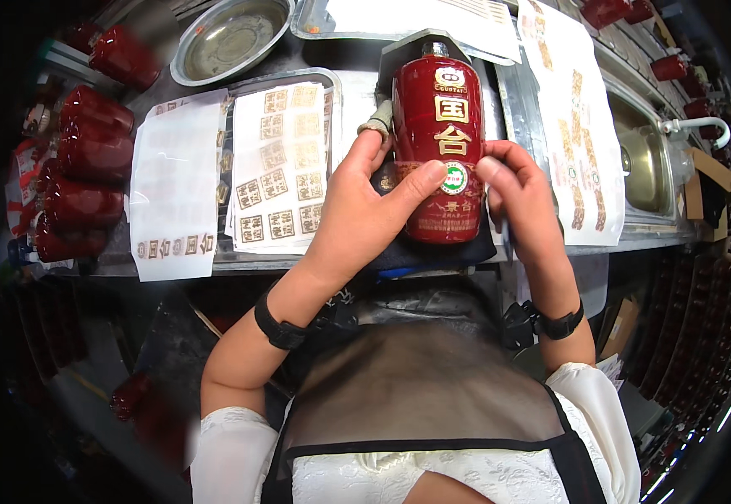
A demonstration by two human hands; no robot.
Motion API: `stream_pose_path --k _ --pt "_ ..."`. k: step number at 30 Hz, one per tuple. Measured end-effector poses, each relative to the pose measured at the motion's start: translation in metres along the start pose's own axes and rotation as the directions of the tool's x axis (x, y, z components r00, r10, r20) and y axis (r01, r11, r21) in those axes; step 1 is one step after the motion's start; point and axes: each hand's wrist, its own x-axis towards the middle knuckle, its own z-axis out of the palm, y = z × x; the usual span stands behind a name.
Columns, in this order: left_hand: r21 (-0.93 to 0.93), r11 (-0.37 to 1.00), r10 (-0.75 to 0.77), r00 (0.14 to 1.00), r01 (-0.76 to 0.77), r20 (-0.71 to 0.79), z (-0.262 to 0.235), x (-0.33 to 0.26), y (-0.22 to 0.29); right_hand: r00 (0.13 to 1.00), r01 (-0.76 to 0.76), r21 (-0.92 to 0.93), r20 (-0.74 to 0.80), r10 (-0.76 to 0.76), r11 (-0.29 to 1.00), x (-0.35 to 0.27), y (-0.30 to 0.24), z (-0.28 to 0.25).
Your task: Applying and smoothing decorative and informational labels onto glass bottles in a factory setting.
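A glossy dark red bottle (420,101) with gold characters lies on a dark cloth (474,252), its neck pointing away from me. My left hand (364,202) holds the bottle's left side, thumb pressed on its front and a cloth cover (379,118) on one finger. Beside that thumb sits a round green and white emblem (455,178) on the lower front. My right hand (523,189) is at the bottle's right side, thumb and forefinger curled together close to the emblem. Something thin and dark shows under the right fingers; its kind is unclear.
Left of the bottle, decal sheets (275,168) lie on a metal tray (332,92). A metal basin (233,42) stands behind them. Long decal sheets (579,126) lie on the right, before a sink (647,160) with a white faucet (701,123). Several red bottles (92,160) stand far left.
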Motion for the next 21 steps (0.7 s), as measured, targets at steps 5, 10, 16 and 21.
stream_pose_path --k 5,10,16,21 --pt "0.312 0.95 -0.013 0.997 -0.012 0.077 -0.012 -0.02 0.0 0.974 -0.127 0.583 -0.081 0.213 0.802 0.018 0.018 -0.057" --pt "0.362 0.929 0.05 0.994 -0.08 0.092 -0.018 -0.024 -0.011 0.953 0.247 0.043 -0.193 -0.234 0.968 -0.021 -0.018 -0.015" --pt "0.343 0.939 0.008 0.999 -0.021 0.039 -0.016 -0.027 -0.009 0.789 0.601 -0.399 0.156 -0.595 0.692 -0.032 -0.053 0.012" --pt "0.405 0.908 0.081 0.993 -0.107 0.081 -0.015 -0.027 -0.007 0.685 0.699 -0.516 0.284 -0.671 0.495 -0.018 -0.07 0.012"
